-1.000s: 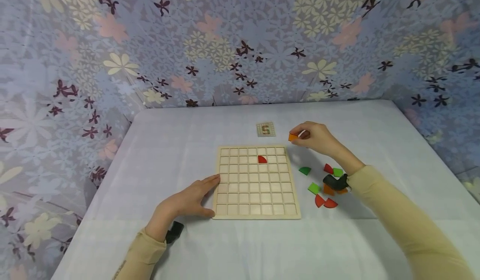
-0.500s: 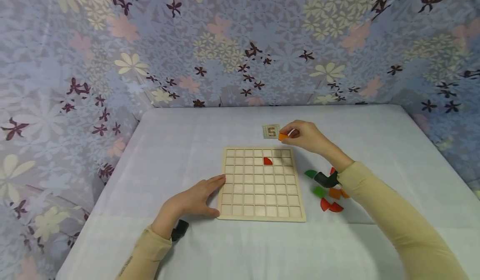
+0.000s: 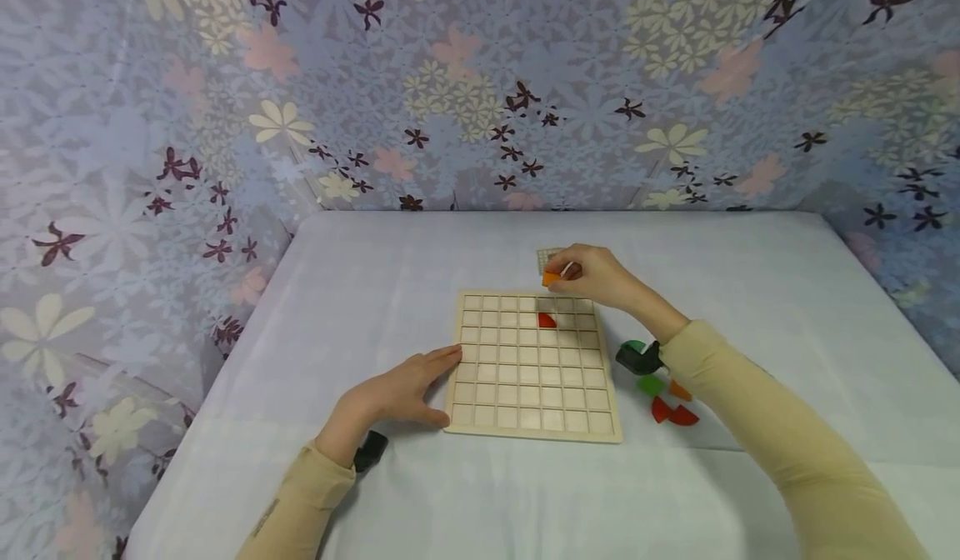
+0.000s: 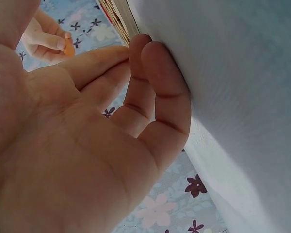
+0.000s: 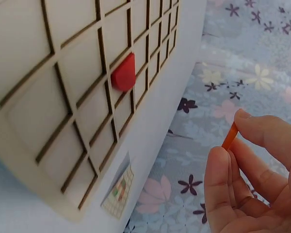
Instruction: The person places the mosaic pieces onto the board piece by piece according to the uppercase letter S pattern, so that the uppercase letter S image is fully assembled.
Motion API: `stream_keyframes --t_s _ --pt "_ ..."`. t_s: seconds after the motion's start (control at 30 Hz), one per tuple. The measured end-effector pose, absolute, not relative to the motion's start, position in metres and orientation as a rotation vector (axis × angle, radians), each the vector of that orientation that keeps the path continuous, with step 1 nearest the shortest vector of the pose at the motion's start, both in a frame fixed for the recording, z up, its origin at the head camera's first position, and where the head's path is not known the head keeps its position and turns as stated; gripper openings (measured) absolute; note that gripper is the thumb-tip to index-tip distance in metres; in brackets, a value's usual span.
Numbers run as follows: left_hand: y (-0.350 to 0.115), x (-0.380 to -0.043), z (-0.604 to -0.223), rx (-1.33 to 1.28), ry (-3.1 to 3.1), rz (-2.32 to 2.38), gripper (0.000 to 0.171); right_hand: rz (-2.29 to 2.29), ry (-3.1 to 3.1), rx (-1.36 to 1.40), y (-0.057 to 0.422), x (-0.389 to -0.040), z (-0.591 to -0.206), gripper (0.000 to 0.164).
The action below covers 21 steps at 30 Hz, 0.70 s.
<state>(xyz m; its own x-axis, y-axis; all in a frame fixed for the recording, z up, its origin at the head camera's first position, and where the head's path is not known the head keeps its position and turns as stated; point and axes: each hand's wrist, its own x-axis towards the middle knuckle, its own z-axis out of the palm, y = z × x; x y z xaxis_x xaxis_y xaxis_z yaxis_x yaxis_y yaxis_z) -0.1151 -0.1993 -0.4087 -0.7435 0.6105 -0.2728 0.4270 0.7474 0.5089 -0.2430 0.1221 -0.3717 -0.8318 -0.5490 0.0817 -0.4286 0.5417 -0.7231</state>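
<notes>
My right hand (image 3: 596, 277) pinches a small orange tile (image 3: 551, 278) between thumb and fingertips, above the far edge of the gridded wooden board (image 3: 517, 372). In the right wrist view the orange tile (image 5: 230, 135) shows edge-on, off the board. A red quarter-circle tile (image 3: 547, 320) lies in a cell of the second row from the far edge. My left hand (image 3: 401, 393) rests at the board's left side, fingertips and thumb touching its edge. Behind my right hand lies a small pattern card (image 5: 119, 193), partly hidden in the head view.
Right of the board lie loose tiles: a green one (image 3: 650, 385), an orange one (image 3: 680, 390), red ones (image 3: 683, 416) and a darker green one (image 3: 633, 346). My right wrist and sleeve cover part of this group. A flowered cloth (image 3: 480, 85) hangs behind the table.
My right hand has moved left with the orange tile, from right of the pattern card to in front of it. The left hand stays at the board's edge. The head view has shifted slightly.
</notes>
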Motion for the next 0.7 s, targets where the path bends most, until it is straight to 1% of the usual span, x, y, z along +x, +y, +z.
stream_keyframes --t_s 0.7 --pt "-0.201 -0.118 -0.41 0.812 2.498 0.596 0.09 -1.069 2.533 -0.938 0.088 -0.244 -0.404 0.029"
